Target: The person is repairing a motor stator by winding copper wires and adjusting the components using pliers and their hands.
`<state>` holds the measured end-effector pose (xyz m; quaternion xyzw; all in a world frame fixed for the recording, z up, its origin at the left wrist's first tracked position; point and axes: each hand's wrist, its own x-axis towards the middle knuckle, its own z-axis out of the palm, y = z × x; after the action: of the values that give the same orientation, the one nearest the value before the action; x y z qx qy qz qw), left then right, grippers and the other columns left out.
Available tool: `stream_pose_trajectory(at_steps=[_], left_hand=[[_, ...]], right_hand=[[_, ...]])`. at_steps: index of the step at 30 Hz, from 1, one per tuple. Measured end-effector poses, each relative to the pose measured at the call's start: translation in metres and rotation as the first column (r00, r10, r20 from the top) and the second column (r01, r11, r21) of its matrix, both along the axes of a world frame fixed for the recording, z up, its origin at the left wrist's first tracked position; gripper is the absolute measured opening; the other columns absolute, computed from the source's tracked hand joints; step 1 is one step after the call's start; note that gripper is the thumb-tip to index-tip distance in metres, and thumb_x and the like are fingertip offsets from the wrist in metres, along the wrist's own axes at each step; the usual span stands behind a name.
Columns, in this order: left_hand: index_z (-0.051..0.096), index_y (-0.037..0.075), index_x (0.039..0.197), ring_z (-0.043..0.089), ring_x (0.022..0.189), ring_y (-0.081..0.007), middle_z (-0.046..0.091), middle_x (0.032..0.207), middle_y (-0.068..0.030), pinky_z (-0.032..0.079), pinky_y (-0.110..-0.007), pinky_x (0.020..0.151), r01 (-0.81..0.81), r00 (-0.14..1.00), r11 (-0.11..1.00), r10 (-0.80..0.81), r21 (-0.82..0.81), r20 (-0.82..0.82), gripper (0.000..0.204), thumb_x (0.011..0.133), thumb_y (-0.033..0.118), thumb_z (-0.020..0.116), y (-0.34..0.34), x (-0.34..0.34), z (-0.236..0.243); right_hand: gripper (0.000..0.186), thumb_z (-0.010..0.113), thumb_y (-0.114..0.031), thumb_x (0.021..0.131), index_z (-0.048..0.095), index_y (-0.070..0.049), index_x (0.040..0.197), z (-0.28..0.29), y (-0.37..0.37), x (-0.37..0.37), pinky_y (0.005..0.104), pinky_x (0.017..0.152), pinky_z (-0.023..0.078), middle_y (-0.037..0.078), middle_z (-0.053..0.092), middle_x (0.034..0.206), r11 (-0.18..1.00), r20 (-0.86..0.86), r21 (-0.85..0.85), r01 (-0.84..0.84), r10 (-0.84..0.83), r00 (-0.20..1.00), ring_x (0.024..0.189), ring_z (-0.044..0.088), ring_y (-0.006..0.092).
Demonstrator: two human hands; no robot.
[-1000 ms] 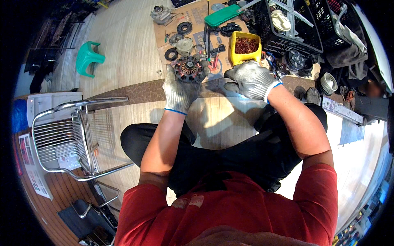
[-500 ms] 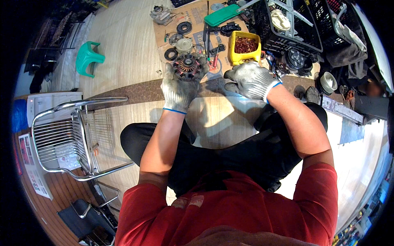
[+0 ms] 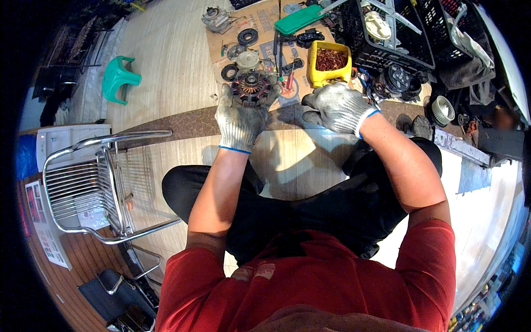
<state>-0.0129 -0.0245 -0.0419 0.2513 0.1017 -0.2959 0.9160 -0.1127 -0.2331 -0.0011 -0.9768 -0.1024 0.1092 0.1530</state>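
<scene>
My left hand (image 3: 240, 123), in a grey-white knitted glove with a blue cuff, is closed around a round motor stator (image 3: 251, 91). Dark segments and reddish copper windings ring its lighter hub, and the part is held tilted above the cardboard. My gloved right hand (image 3: 338, 108) is apart from it, just in front of a yellow container (image 3: 313, 77) of reddish-brown small pieces. Its fingers are curled, with thumb and forefinger toward the left; anything inside the grip is hidden.
Cardboard (image 3: 260, 15) bears black rings (image 3: 248, 37), a metal housing (image 3: 217, 20), a red-handled tool (image 3: 290, 82) and a green lid-like piece (image 3: 298, 20). Black crates (image 3: 387, 58) stand at the far right. A chrome chair (image 3: 113, 182) and a green stool (image 3: 119, 80) are at left.
My left hand has tipped the stator, so its face now shows more edge-on and its hub sits higher. The right hand has hardly moved.
</scene>
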Motion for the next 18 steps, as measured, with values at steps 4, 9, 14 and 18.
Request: stream_pose_trajectory(at_steps=[4,9,14,18], left_hand=[[0.039,0.002,0.142,0.045,0.13,-0.0439,0.045,0.141,-0.0247,0.034,-0.062,0.11,-0.034,0.999,0.999,0.034,0.01,-0.012,0.065,0.103,0.051,0.025,-0.002,-0.0028,0.0058],[0.041,0.002,0.141,0.047,0.128,-0.0417,0.047,0.139,-0.0229,0.037,-0.061,0.108,-0.078,0.996,0.997,0.078,0.006,-0.039,0.065,0.104,0.052,0.024,-0.0008,-0.0009,0.0063],[0.043,0.0,0.138,0.051,0.122,-0.0394,0.051,0.133,-0.0226,0.042,-0.058,0.105,-0.079,0.997,0.997,0.08,0.023,-0.016,0.07,0.103,0.057,0.024,-0.0018,-0.0014,0.0086],[0.046,-0.003,0.135,0.056,0.113,-0.0373,0.057,0.122,-0.0211,0.046,-0.056,0.102,-0.073,0.996,0.997,0.072,-0.014,-0.05,0.074,0.101,0.06,0.026,-0.0007,-0.0007,0.0102]], right_hand=[[0.043,0.059,-0.05,0.09,0.07,-0.009,0.095,0.0044,0.0021,-0.0019,0.0461,0.073,0.055,0.017,0.069,0.087,1.0,0.013,0.007,0.021,-0.022,1.0,0.082,0.069,0.0356],[0.041,0.06,-0.048,0.09,0.07,-0.008,0.094,0.0039,0.0025,-0.002,0.0464,0.073,0.055,0.016,0.069,0.087,1.0,0.009,0.005,0.018,-0.018,1.0,0.082,0.069,0.0358],[0.041,0.06,-0.047,0.09,0.07,-0.008,0.093,0.0046,0.0025,-0.0022,0.0463,0.074,0.055,0.017,0.069,0.087,1.0,-0.001,0.003,0.018,-0.018,1.0,0.082,0.069,0.0357],[0.042,0.059,-0.048,0.091,0.07,-0.007,0.093,0.0069,0.0043,-0.0033,0.0459,0.075,0.055,0.017,0.069,0.087,1.0,-0.002,0.01,0.017,-0.017,1.0,0.082,0.069,0.0356]])
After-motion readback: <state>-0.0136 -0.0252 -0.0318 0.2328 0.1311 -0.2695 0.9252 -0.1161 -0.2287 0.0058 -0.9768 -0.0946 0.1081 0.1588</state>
